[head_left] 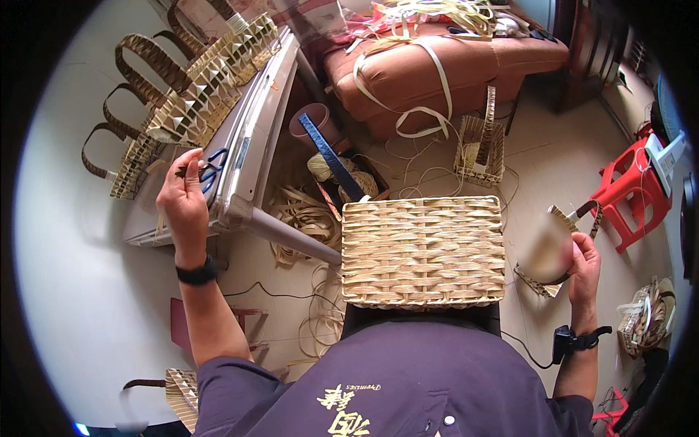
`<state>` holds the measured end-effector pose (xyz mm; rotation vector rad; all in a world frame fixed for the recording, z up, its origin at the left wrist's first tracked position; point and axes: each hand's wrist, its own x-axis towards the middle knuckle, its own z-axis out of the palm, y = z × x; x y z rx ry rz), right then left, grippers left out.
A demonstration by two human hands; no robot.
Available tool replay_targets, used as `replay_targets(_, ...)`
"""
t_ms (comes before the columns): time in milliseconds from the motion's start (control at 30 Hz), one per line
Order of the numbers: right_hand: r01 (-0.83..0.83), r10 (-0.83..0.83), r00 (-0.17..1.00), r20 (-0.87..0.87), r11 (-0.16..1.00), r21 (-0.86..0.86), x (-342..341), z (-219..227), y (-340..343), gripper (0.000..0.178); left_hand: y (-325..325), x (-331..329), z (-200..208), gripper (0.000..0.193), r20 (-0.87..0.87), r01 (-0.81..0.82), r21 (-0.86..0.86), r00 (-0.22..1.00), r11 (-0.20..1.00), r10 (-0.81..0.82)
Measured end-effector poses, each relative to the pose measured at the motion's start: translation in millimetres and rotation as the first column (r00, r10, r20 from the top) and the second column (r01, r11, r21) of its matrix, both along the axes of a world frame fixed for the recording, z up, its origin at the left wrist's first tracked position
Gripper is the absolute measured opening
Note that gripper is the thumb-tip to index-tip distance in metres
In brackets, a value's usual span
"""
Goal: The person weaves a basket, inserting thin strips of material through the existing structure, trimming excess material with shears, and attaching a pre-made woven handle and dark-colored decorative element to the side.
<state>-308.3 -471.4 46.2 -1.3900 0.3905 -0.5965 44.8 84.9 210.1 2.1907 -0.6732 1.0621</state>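
A rectangular basket (422,251) of pale woven strips rests in front of my body, its flat woven side facing up. Neither hand touches it. My left hand (183,204) is raised at the table's edge, thumb and fingers pinched together around a small dark piece I cannot make out. Right beside those fingers are blue-handled scissors (213,171). Out to the right, my right hand (584,262) is closed, fingers bent, next to a small basket with a dark handle (542,286). A blurred patch covers much of that spot, so what the fingers grip is hidden.
Several handled baskets (193,95) line the table (251,138) at left. Loose strips (298,218), a pink bin (309,127) and a box with twine (357,178) lie beyond. A brown sofa (429,73), another basket (480,153) and a red stool (633,186) stand around.
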Motion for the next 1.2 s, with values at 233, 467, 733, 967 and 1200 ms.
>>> replay_targets(233,-0.292,0.384,0.922,0.043,0.765,-0.574,31.5,75.7,103.3,0.053,-160.7,-124.1,41.2,0.016,-0.299,0.652,0.1,0.741,0.752,-0.602)
replay_targets(467,-0.273,0.493,0.859,0.137,0.669,-0.691,55.4,62.7,149.8,0.088,-241.8,-157.8,3.1,0.014,-0.363,0.794,0.193,0.604,0.577,-0.71)
replay_targets(733,-0.28,0.358,0.934,0.005,0.737,-0.616,57.5,36.8,147.6,0.07,-262.9,-160.0,-34.3,0.023,-0.486,0.855,0.074,0.481,0.514,-0.73)
replay_targets(967,-0.364,0.369,0.929,-0.014,0.912,-0.191,42.0,31.0,126.3,0.053,-233.2,-144.1,-34.0,0.048,-0.739,0.866,-0.026,0.32,0.499,-0.592)
replay_targets(1200,-0.379,0.457,0.887,0.072,0.628,0.679,13.1,-11.4,74.9,0.039,-139.4,-71.1,-95.5,0.041,-0.584,0.58,0.236,0.726,0.779,-0.364)
